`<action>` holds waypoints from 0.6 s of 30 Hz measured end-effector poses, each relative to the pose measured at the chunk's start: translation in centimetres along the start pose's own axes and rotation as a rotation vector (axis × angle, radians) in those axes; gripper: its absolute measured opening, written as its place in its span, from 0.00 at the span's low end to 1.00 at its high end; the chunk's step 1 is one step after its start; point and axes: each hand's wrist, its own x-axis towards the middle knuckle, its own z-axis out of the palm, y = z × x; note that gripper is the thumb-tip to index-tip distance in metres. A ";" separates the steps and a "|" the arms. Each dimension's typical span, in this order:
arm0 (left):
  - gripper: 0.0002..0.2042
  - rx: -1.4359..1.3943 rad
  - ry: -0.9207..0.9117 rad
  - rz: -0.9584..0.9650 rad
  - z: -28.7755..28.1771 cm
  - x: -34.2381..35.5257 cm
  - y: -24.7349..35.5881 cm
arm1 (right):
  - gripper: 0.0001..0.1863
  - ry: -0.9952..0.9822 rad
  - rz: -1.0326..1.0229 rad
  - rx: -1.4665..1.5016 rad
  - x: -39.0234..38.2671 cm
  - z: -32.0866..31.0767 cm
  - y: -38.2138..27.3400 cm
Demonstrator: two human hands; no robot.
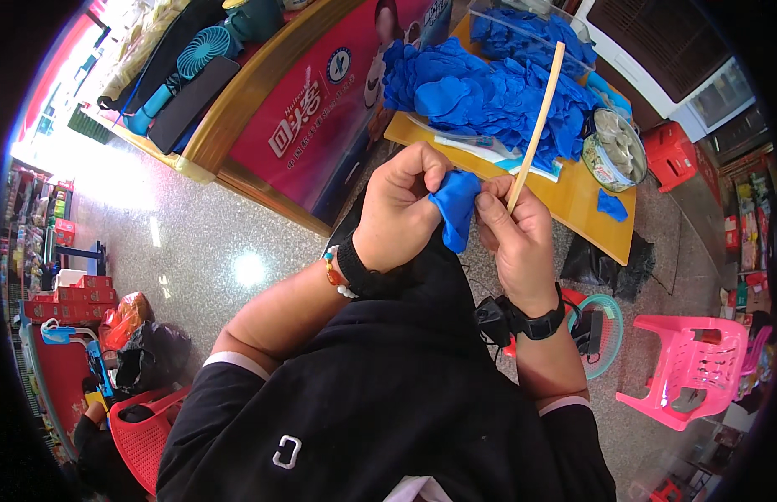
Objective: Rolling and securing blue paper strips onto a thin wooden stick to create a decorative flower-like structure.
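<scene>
A small piece of blue fabric (pixel 459 209) is stretched between my hands above my lap. My left hand (pixel 398 205) is closed, pinching its left edge between thumb and fingers. The thumb and forefinger of my right hand (pixel 520 243) meet at the cloth's right edge. That same hand also grips a thin, pale wooden stick (pixel 542 113), which slants up and away to the right. Beyond my hands, a large heap of similar blue fabric pieces (pixel 489 96) covers much of a wooden table (pixel 593 224). One loose blue scrap (pixel 612 206) lies near the table's right side.
A round patterned tin (pixel 614 159) stands on the table's right, near a clear plastic tub (pixel 530 33). At the left is a wood-edged counter (pixel 208 155) with a small fan (pixel 208 52). A pink plastic stool (pixel 689 364) and a green basket (pixel 607 335) sit at my right.
</scene>
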 end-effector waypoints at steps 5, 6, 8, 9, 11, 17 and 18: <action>0.12 -0.036 -0.011 -0.006 0.1 0.0 0.1 | 0.03 0.030 0.052 0.114 -0.2 0.3 -0.7; 0.12 0.062 -0.033 0.052 -0.1 0.0 -0.2 | 0.03 0.027 0.057 0.111 -0.3 0.4 -0.9; 0.13 0.160 -0.057 0.109 -0.2 0.0 -0.3 | 0.03 0.049 0.038 0.053 -0.1 0.5 -0.6; 0.12 0.168 -0.059 0.118 -0.1 0.0 -0.1 | 0.02 0.067 0.021 -0.003 0.0 0.6 -0.5; 0.12 0.177 -0.060 0.125 -0.2 -0.2 -0.1 | 0.01 0.074 0.002 -0.053 0.0 0.5 -0.5; 0.09 0.120 0.020 0.222 -0.4 -0.5 -0.8 | 0.01 0.077 0.031 -0.147 0.0 0.6 -0.1; 0.09 0.088 0.023 0.090 0.0 -0.3 0.2 | 0.01 0.098 -0.020 -0.092 0.0 0.5 0.2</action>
